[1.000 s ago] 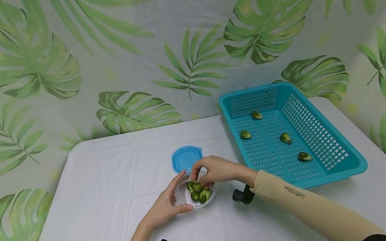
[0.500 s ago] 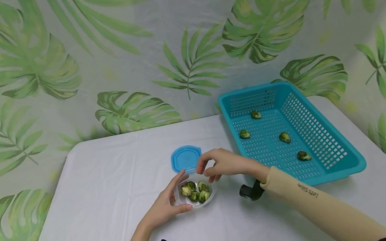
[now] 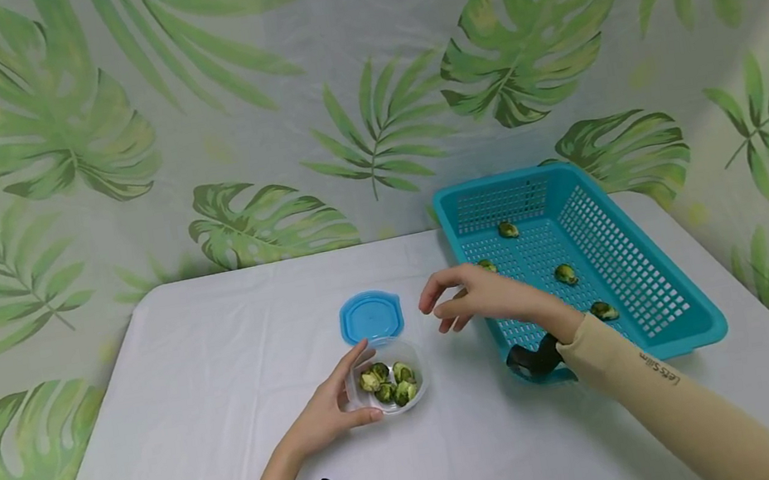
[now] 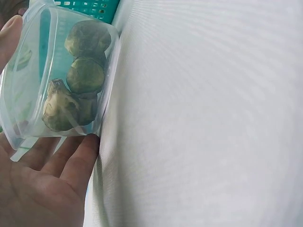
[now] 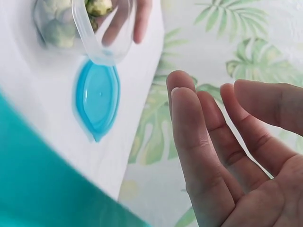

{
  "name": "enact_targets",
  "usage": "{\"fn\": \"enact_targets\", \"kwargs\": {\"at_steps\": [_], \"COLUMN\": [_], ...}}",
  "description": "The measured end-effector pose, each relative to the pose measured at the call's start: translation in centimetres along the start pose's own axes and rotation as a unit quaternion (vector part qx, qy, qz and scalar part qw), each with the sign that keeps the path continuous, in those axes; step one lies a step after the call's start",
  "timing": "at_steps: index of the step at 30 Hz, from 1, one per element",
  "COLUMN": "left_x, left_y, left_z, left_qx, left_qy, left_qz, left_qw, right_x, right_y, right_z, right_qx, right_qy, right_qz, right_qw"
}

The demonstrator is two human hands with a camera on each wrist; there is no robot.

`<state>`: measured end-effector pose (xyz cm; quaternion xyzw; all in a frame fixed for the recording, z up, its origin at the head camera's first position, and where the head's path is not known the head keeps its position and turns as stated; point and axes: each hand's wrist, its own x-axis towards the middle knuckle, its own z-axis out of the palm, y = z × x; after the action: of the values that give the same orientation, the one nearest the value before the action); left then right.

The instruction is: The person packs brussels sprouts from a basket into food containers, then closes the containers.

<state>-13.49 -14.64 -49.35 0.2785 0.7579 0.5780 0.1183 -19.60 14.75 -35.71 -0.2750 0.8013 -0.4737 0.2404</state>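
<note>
In the head view my left hand point(image 3: 332, 414) holds a small clear plastic container point(image 3: 407, 347), thumb and fingers spread around its side. Several Brussels sprouts point(image 3: 386, 394) lie inside it, seen through the wall in the left wrist view as sprouts point(image 4: 85, 74) piled at the bottom. My right hand point(image 3: 485, 293) is raised between the container and the turquoise basket point(image 3: 699, 320), its left edge partly hidden behind the hand. The right wrist view shows its fingers point(image 5: 189, 127) bent loosely with nothing between them.
A blue lid point(image 3: 371, 316) lies on the white table just behind the container. More loose sprouts point(image 3: 566, 274) are scattered on the basket's floor at the right. A leaf-patterned cloth point(image 3: 239, 87) hangs behind the table.
My right hand has come up out of the container and moved right to the basket's near left side. Another sprout now shows in the container. My left hand keeps its place.
</note>
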Motion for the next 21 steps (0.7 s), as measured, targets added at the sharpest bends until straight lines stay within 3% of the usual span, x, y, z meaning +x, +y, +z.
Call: {"fn": "enact_targets", "kwargs": {"at_steps": [21], "left_x": [0.0], "left_y": [0.1], "left_z": [0.1], "left_qx": [0.007], "left_qy": [0.002], "left_qz": [-0.001], "left_qw": [1.0], "right_x": [-2.1], "right_y": [3.7], "right_z": [-5.7], "right_qx": [0.049], "right_qy": [0.081], "right_qz": [-0.003], "right_qw": [0.9955]}}
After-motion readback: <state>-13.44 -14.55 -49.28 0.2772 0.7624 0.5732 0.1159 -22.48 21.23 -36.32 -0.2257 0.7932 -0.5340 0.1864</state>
